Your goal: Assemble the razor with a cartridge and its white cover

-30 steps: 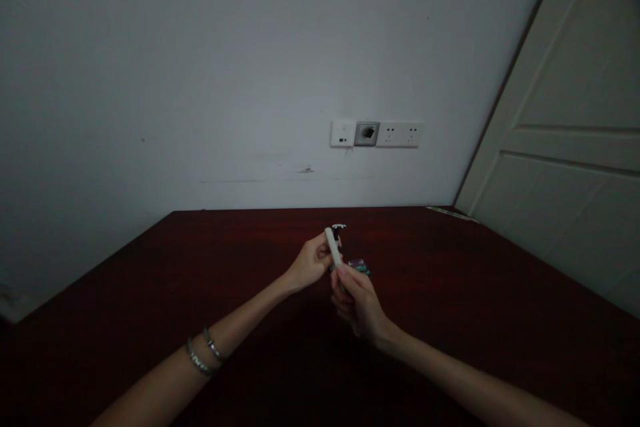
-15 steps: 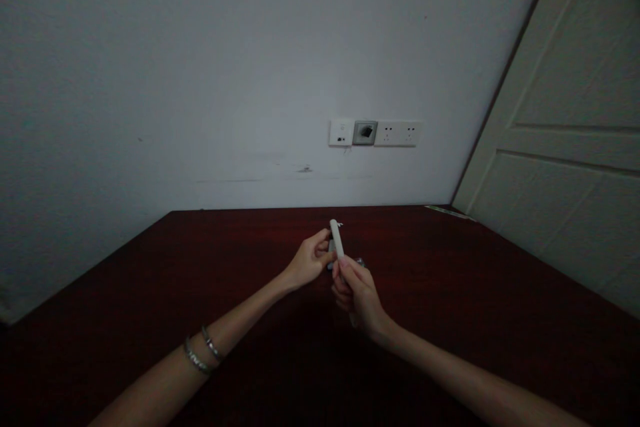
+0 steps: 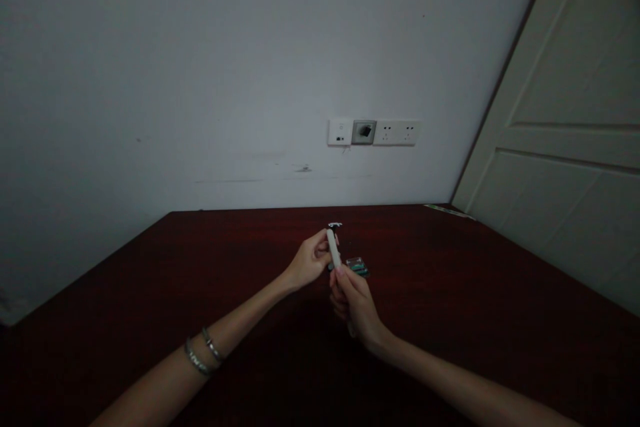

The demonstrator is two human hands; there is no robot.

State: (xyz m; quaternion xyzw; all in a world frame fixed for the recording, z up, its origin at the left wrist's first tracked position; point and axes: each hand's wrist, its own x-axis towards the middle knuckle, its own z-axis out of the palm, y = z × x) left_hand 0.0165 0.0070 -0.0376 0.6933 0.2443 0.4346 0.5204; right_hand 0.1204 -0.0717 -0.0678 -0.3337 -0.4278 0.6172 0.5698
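My right hand is closed round the lower end of a slim white stick-like object, which points up and away from me. My left hand is closed beside it, its thumb and fingers meeting around something small, mostly hidden behind the white stick. Just past the stick's tip, a small white and dark piece lies on the table. Right of the stick rests a small clear and green case, partly covered by my right hand. The light is dim, so fine details do not show.
A dark red-brown table reaches back to the grey-white wall. Wall sockets sit above its far edge. A pale panelled door stands at the right, and a thin strip lies at the far right corner.
My right hand and the white stick have come slightly down towards me. More of the clear and green case and the small piece behind the tip now shows. My left hand is nearly still.
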